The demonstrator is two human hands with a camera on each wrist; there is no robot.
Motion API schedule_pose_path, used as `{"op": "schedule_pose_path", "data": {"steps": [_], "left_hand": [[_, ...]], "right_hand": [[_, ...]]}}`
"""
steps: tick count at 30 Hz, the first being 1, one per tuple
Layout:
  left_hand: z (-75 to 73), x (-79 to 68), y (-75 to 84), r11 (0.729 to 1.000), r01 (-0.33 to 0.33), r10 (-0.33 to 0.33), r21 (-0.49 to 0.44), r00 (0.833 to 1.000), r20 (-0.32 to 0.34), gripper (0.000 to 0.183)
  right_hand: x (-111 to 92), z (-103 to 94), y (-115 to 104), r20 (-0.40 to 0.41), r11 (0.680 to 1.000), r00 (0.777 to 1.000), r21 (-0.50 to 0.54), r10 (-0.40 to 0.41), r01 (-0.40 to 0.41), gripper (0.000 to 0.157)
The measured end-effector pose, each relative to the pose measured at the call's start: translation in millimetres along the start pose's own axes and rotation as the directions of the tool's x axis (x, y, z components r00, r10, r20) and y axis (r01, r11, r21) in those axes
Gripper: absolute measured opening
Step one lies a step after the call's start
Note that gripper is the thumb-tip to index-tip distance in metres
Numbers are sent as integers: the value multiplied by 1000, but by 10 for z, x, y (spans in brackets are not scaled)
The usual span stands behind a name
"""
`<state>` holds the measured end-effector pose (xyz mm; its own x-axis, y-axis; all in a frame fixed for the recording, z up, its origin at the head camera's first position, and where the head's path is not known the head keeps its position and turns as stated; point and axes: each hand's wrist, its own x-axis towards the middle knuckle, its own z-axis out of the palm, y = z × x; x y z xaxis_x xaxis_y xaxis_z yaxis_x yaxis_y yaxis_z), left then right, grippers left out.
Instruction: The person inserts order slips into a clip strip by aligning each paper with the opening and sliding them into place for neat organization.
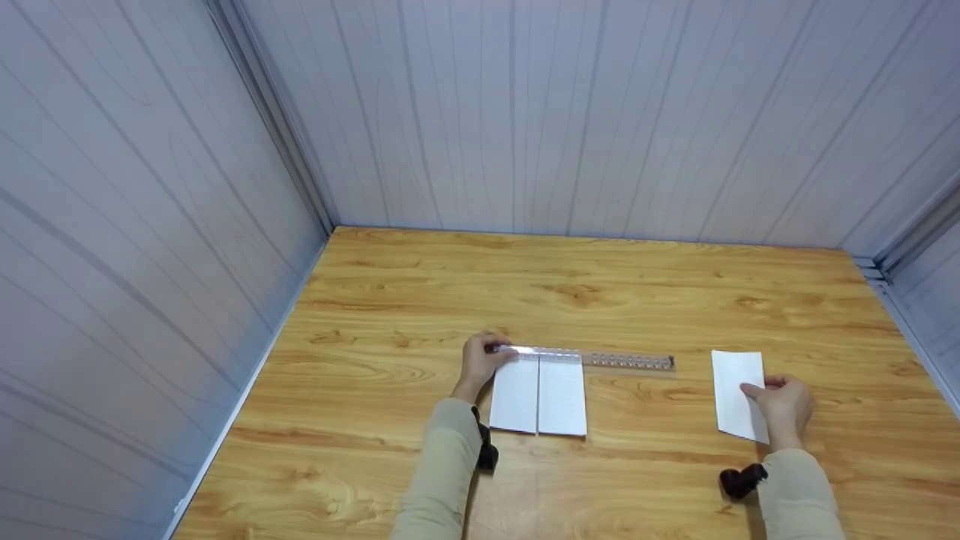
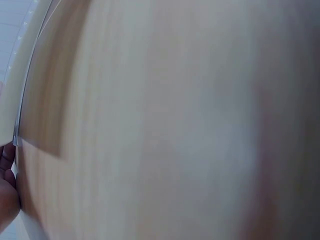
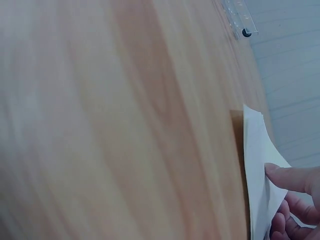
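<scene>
My left hand point(image 1: 478, 366) pinches the left end of a clear plastic ruler point(image 1: 628, 361), which lies level across the top edges of two white paper pieces point(image 1: 562, 401). These two rectangles are side by side on the table with a thin gap between them. In the left wrist view only part of the hand point(image 2: 7, 197) shows at the left edge, by the ruler's end. Off to the right, my right hand point(image 1: 786, 409) holds another white paper piece point(image 1: 731, 390) between thumb and fingers. The right wrist view shows that paper point(image 3: 256, 165) slightly bent, casting a shadow on the wood.
A wood-grain table point(image 1: 375, 480) is bounded by pale panelled walls point(image 1: 480, 112) at the back and sides. Dark wrist devices point(image 1: 742, 481) sit at both sleeve cuffs. The ruler's right end reaches past the two papers, towards the right hand.
</scene>
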<state>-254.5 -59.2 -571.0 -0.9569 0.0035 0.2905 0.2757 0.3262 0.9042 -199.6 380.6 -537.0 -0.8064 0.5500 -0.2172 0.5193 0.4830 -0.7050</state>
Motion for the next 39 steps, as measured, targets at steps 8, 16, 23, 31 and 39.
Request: {"op": "schedule_pose_path", "data": {"steps": [8,16,23,31,39], "left_hand": [[-27,-22,126,999,4,-3,-52,1000,4,16],[-28,-16,129,997,9,-8,-78,1000,12,16],[2,3,14,999,20,-20,-43,1000,1,16],[5,1,13,998,21,-21,-64,1000,5,16],[12,11,1,999,28,-28,-33,1000,7,15]], "right_hand": [[-4,-29,8,17,1000,1000,1,-10,10,48],[-14,-37,36,12,999,999,14,-38,38,48],[-25,-49,67,-14,997,997,30,-72,73,42],[-50,-74,47,-29,995,995,-12,-97,97,43],[-90,-79,29,21,998,998,-11,-64,65,45]]}}
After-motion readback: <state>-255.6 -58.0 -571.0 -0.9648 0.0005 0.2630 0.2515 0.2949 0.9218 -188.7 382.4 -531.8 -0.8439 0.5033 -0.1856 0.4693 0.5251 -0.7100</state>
